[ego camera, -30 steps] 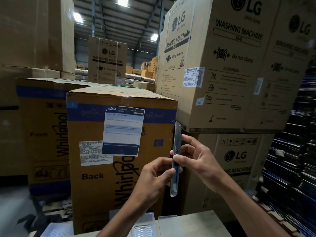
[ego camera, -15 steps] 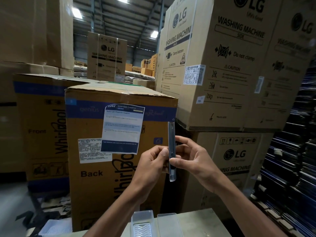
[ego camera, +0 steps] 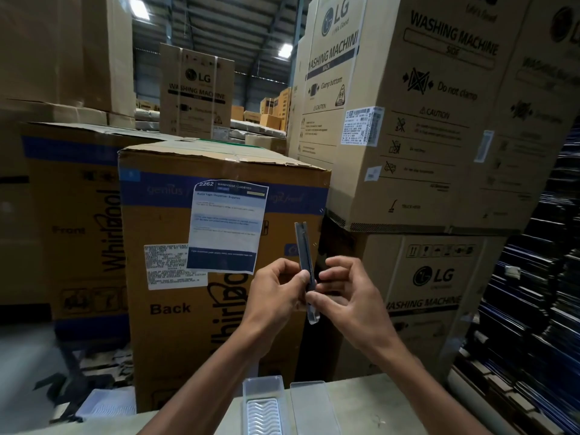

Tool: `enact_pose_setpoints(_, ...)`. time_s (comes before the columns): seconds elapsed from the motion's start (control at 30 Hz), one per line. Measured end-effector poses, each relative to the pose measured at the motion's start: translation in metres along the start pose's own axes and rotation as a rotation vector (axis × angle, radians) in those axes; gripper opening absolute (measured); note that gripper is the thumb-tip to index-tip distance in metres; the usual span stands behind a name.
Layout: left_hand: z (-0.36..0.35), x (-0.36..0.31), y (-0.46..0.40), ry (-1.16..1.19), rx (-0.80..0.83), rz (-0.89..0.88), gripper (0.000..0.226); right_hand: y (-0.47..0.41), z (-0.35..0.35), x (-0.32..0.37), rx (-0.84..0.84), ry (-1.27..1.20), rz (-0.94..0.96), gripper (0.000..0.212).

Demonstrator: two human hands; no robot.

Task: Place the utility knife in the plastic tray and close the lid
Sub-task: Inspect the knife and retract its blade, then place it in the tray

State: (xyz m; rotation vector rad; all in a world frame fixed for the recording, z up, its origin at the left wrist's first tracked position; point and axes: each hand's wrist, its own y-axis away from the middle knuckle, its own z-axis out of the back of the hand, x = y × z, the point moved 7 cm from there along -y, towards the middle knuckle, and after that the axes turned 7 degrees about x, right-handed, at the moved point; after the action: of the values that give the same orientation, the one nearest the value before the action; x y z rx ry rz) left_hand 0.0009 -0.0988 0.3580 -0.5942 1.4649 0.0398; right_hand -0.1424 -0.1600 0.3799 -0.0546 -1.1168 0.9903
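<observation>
A slim grey-blue utility knife [ego camera: 305, 249] stands nearly upright in mid-air at chest height, its clear lower end [ego camera: 313, 316] poking out below my fingers. My left hand [ego camera: 274, 296] pinches its lower half from the left. My right hand [ego camera: 348, 296] grips the same stretch from the right. Well below the hands, a clear plastic tray [ego camera: 263, 403] with a ribbed white insert lies open on the table. Its clear lid [ego camera: 312, 406] lies flat just to the right of it.
The tray rests on a pale table [ego camera: 392, 403] at the bottom edge. A Whirlpool carton [ego camera: 175, 324] with a blue-and-white paper label stands straight ahead. LG washing machine cartons [ego camera: 417, 127] are stacked on the right, and dark stacked material [ego camera: 533, 309] fills the far right.
Both hands have drawn closer together around the knife and shifted slightly left. The knife has gone from leaning to almost upright.
</observation>
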Motion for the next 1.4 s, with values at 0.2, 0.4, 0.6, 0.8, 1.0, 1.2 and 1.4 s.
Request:
enact_pose_setpoints(0.2,0.006,0.014,0.000,-0.063,-0.049,0.055,0.007,0.018,-0.028,0.000,-0.040,0.311,0.159,0.041)
enact_pose_setpoints(0.4,0.008,0.026,0.008,-0.088,-0.072,0.111,0.009,0.027,-0.043,-0.008,-0.046,0.466,0.135,0.038)
enact_pose_setpoints(0.6,0.010,0.041,0.012,-0.138,-0.074,0.133,0.006,0.033,-0.054,-0.016,-0.043,0.492,0.088,0.035)
enact_pose_setpoints(0.8,0.016,0.064,0.020,-0.498,-0.044,0.071,0.025,0.043,-0.066,-0.052,-0.063,0.412,-0.021,0.034)
enact_pose_setpoints(1.0,0.041,0.103,0.046,-1.281,-0.072,0.025,0.073,0.075,-0.105,-0.125,0.016,0.415,-0.264,0.035)
enact_pose_setpoints(1.2,0.052,0.128,0.065,-1.472,-0.030,0.040,0.085,0.108,-0.151,-0.182,0.126,0.415,-0.465,0.033)
enact_pose_setpoints(1.4,0.056,0.143,0.075,-1.500,-0.016,0.049,0.085,0.135,-0.188,-0.224,0.290,0.433,-0.598,0.034)
